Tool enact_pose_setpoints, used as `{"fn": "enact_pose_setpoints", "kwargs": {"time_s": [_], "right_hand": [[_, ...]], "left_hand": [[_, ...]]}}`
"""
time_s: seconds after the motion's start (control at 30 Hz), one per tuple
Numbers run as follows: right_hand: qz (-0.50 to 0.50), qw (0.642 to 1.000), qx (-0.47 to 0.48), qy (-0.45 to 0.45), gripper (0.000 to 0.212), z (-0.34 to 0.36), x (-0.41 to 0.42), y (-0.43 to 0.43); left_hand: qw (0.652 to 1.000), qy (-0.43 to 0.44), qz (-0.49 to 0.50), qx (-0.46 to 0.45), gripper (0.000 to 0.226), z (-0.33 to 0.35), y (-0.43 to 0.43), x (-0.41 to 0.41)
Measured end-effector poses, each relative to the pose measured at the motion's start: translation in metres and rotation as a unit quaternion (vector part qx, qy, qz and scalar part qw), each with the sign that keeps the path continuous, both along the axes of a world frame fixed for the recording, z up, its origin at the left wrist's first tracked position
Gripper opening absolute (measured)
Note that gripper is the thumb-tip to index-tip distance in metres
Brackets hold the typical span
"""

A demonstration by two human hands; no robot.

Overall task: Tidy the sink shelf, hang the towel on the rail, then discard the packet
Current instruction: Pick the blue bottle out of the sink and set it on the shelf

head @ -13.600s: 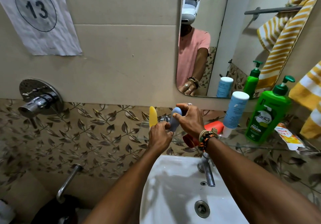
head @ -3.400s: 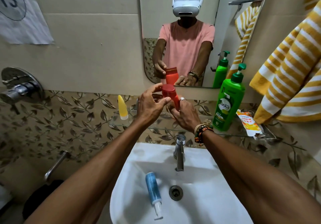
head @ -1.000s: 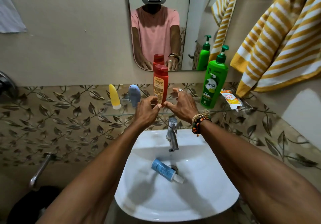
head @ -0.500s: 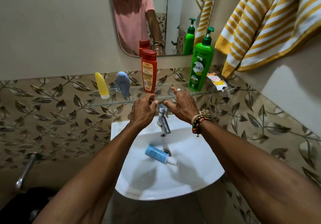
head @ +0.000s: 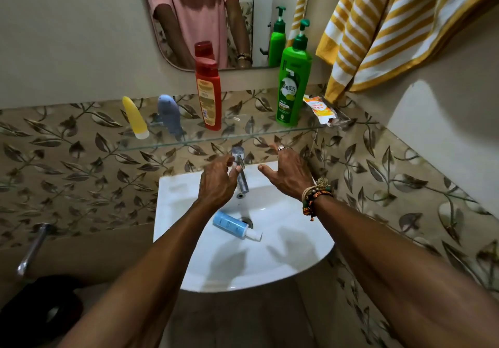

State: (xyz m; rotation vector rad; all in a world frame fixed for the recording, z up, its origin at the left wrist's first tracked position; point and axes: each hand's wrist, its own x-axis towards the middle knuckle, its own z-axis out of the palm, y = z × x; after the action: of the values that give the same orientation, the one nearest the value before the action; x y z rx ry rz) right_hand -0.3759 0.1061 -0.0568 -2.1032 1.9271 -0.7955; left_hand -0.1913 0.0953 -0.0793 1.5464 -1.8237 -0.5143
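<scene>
Both hands have dropped away from the tall red plastic bottle, which stands upright at the middle of the clear glass shelf. Near the shelf's left end stand a yellow cone-shaped tube and a grey-blue tube. Right of the red bottle is a green pump bottle. At the right edge the orange-and-white packet lies flat under the draped yellow-striped towel. The left hand and right hand hover either side of the chrome tap, each grip released and holding nothing. Shelf tidying looks unfinished, because a light-blue bottle lies on its side by the drain of the white basin. The next move is probably to reach down, close a grip round it and stand it in the shelf's gap.
</scene>
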Motion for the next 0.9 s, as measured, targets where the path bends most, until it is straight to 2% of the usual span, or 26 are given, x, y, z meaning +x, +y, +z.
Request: {"fn": "enact_pose_setpoints", "kwargs": {"time_s": [0.43,0.73,0.9], "right_hand": [[0.024,0.993,0.114,-0.008,0.066,-0.097,-0.025,0.038],[0.028,0.984,0.177,-0.022,0.064,-0.156,-0.015,0.036],[0.020,0.978,0.206,-0.037,0.066,-0.184,-0.008,0.029]], "left_hand": [[0.993,-0.003,0.045,0.109,0.038,-0.095,0.053,-0.026],[0.981,-0.005,0.085,0.175,0.036,-0.146,0.045,-0.011],[0.972,-0.019,0.092,0.217,0.047,-0.176,0.030,-0.007]]}}
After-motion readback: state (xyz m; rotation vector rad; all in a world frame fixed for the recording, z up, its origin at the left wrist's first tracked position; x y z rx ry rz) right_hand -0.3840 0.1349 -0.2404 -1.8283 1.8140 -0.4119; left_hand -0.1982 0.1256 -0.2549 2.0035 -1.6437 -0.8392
